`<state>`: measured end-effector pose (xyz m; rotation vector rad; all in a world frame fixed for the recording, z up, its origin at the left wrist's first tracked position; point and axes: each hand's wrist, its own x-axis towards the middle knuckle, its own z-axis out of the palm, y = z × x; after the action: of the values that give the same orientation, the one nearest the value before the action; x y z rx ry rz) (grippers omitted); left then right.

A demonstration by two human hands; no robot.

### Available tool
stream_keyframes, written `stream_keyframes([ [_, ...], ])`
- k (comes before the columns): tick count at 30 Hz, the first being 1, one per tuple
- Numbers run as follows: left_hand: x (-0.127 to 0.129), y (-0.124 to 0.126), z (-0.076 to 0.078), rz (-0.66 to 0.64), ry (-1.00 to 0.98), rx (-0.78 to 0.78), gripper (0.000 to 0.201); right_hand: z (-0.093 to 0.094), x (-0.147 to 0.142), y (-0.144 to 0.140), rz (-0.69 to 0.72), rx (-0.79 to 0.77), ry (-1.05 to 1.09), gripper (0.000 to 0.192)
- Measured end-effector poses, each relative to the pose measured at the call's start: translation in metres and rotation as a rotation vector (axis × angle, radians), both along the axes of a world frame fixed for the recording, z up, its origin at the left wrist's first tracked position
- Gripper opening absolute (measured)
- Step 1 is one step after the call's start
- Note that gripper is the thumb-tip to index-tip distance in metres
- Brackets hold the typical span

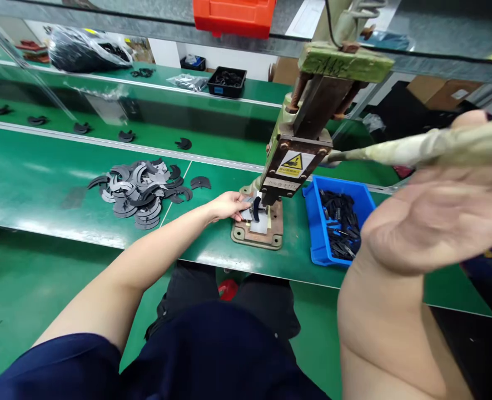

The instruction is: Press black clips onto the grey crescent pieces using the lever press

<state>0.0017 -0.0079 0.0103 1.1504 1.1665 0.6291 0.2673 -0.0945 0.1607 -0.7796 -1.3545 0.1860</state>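
Note:
My left hand (229,206) is closed at the base of a hand press (298,158), its fingertips pinching a grey curved plastic piece (247,213). A dark curved part (256,209) stands in the fixture right under the press ram. Blurred and close to the camera, my right hand (441,214) is around the end of the long press lever (396,149), which reaches out to the right. Part of the lever's grip is hidden by the palm. To the left of the press lies a heap of grey and black curved pieces (139,189) on the green bench.
A blue bin (312,222) of small black parts stands just right of the press. Several dark assembled pieces (126,136) sit spaced along the green strip behind the bench. Beyond are a black tray (227,82) and a bulky plastic bag (85,51). An orange bin (234,15) overhangs on the shelf.

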Motion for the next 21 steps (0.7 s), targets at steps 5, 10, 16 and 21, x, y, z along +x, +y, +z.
stream_keyframes([
  [5, -0.028, -0.039, 0.025, -0.021, -0.059, 0.106, 0.042, -0.077, -0.015, -0.004, -0.164, -0.068, -0.027, 0.03],
  [10, -0.034, -0.076, 0.054, -0.107, -0.105, 0.182, 0.047, -0.153, -0.059, -0.033, 0.2, -0.435, -0.231, 0.026],
  [16, -0.02, -0.095, 0.059, -0.141, -0.077, 0.171, 0.044, -0.178, -0.079, -0.041, 0.274, -0.463, -0.169, 0.018],
  [21, -0.01, -0.099, 0.055, -0.17, -0.153, 0.051, 0.046, -0.193, -0.086, -0.044, 0.181, -0.448, -0.083, 0.019],
])
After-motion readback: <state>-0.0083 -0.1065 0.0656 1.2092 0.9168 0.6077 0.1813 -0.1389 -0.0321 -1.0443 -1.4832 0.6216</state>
